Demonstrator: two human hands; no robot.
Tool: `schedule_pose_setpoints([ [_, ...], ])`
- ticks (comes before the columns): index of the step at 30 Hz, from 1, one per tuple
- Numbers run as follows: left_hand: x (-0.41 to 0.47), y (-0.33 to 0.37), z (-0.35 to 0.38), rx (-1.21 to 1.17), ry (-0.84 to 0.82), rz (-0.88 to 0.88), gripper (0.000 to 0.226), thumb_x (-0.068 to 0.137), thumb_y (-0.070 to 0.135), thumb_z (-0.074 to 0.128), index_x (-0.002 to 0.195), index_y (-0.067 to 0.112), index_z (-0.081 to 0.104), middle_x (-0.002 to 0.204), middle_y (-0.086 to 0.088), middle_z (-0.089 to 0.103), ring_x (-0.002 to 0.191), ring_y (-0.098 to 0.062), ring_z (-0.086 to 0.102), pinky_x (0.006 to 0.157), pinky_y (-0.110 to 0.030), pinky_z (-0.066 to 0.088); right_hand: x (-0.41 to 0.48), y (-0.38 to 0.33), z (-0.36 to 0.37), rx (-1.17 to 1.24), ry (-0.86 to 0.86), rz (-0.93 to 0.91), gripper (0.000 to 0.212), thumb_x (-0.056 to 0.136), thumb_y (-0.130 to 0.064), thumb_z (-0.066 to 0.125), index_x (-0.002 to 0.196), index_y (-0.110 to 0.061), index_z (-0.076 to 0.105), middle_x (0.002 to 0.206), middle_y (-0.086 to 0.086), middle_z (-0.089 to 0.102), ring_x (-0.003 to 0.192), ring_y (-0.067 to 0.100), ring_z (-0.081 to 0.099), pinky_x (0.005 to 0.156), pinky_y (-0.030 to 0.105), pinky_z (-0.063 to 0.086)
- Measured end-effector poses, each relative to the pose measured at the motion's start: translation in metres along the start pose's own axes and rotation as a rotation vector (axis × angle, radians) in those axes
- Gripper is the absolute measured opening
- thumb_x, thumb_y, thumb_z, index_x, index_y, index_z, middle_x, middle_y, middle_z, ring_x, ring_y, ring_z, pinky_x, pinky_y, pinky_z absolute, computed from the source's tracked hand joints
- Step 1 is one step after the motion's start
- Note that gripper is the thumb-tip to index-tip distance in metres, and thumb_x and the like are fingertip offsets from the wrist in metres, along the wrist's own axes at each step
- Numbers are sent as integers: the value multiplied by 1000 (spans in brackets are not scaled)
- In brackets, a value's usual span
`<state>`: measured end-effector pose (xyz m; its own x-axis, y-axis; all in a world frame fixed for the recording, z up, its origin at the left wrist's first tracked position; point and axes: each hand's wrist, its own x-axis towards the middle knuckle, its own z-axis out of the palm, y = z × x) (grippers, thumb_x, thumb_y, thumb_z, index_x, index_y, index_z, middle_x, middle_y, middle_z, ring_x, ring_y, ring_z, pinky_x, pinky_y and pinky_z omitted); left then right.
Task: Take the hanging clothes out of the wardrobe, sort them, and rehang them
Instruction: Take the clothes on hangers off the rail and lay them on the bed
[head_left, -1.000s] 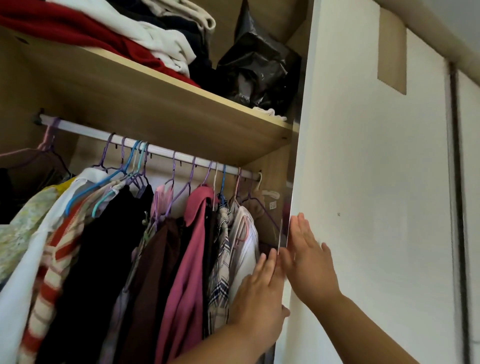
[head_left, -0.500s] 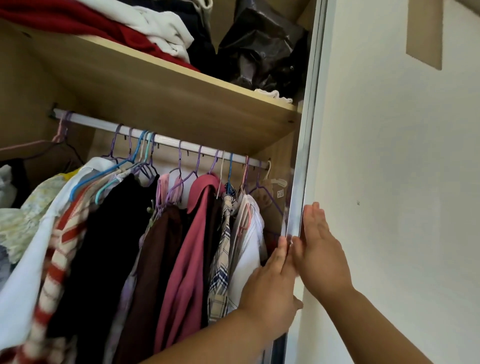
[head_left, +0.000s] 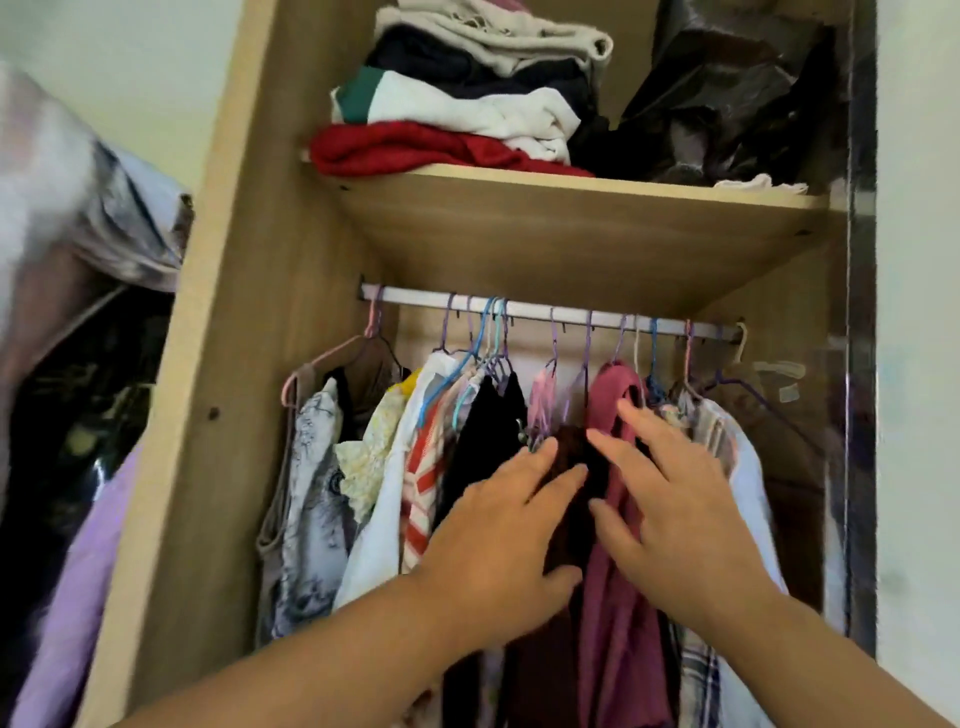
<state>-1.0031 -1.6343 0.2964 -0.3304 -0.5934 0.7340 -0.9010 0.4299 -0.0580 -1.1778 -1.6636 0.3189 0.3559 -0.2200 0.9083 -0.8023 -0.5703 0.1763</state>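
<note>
Off the door (head_left: 919, 415), now at the clothes (head_left: 395, 493), left grip (head_left: 498, 545) and right grip (head_left: 675, 519), fingers spread, should isolate the pink top (head_left: 618, 613).

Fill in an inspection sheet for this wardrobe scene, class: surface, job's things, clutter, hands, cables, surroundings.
Surface: wooden shelf above a white rail.
Job's things: hanging clothes crowd the rail, among them a pink garment and a black garment.
Clutter: folded clothes and a black plastic bag on the shelf.
Hands: left hand and right hand, fingers straight, against the hanging clothes.
Cables: nothing seen.
Surroundings: white door at right; lilac garment outside at left.
</note>
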Motion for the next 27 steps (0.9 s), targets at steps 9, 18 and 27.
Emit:
schedule_pose_setpoints([
  [9, -67, -140, -106, 381, 294, -65, 66, 70, 56, 42, 132, 33, 44, 144, -2, 46, 136, -27, 39, 97, -53, 42, 63, -149, 67, 42, -65, 23, 47, 77, -44, 52, 124, -34, 52, 138, -3, 48, 131, 21, 42, 99, 57, 40],
  [18, -52, -227, -153, 445, 443, -79, 80, 75, 25, 69, 142, 0, 34, 148, -24, 32, 138, -39, 30, 107, -49, 33, 111, -217, 112, 84, -224, 143, 57, 89, -48, 47, 143, -36, 31, 150, -10, 25, 141, 11, 16, 115, 47, 17],
  [27, -23, -241, -152, 371, 611, -96, 71, 74, 16, 27, 139, -13, 30, 145, -31, 33, 136, -46, 27, 113, -49, 21, 171, -237, 148, 287, -237, 177, 35, 90, -24, 54, 125, -18, 52, 120, 6, 59, 113, 26, 53, 92, 37, 45],
])
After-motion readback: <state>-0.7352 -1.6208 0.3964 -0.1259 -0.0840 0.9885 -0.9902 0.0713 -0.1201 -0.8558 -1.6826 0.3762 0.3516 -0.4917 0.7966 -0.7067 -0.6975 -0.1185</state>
